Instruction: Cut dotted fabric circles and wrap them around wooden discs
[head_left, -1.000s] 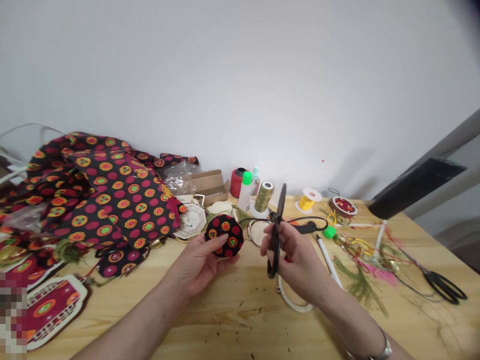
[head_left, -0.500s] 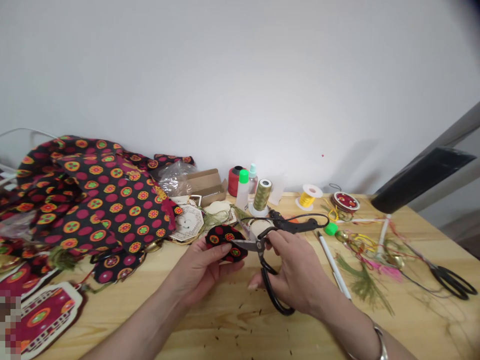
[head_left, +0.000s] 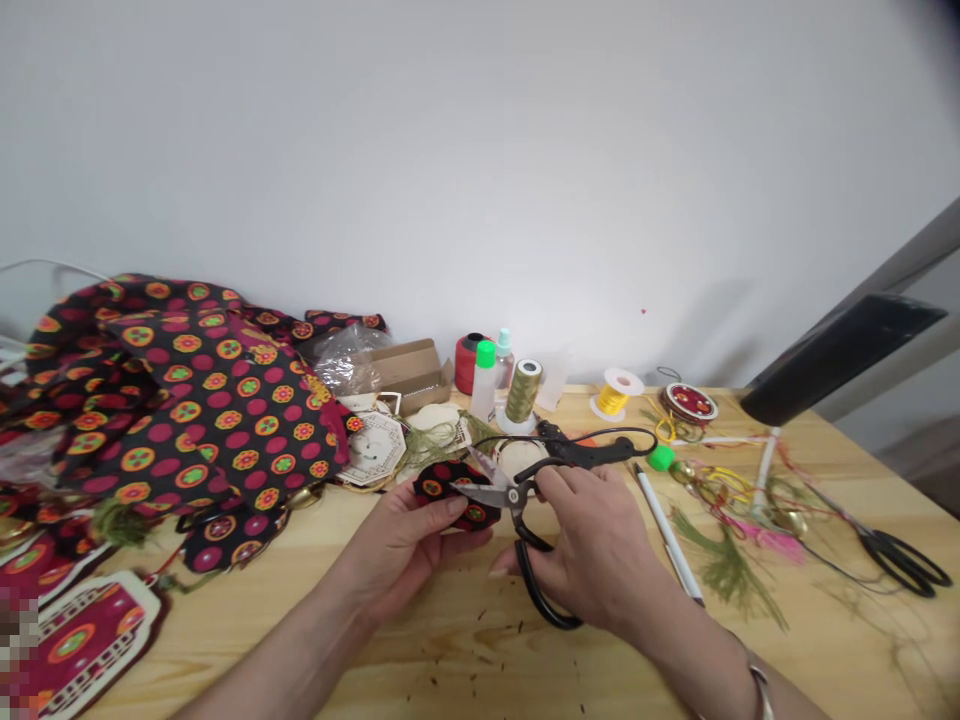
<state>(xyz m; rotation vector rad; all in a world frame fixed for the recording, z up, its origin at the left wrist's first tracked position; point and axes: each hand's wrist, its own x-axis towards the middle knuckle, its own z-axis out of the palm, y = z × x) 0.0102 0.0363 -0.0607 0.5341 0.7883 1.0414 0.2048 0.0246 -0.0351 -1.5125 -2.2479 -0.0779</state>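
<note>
Between the thumb and fingers of my left hand is a small rounded piece of black patterned fabric, with red, orange and green motifs. My right hand grips black-handled scissors with the fingers through the loops. The blades are spread, one lying over the fabric near my left thumb and the other rising behind it. Small dark snippets lie scattered on the wooden table below.
Patterned cloth is heaped at left, near a wooden-framed ornament. Behind my hands stand a green-capped bottle, an olive thread spool and a glue gun. A white pen and other scissors lie at right.
The scissors and fabric sit almost where they were, with the blades still spread. Both hands have shifted only slightly, and the view has moved a little.
</note>
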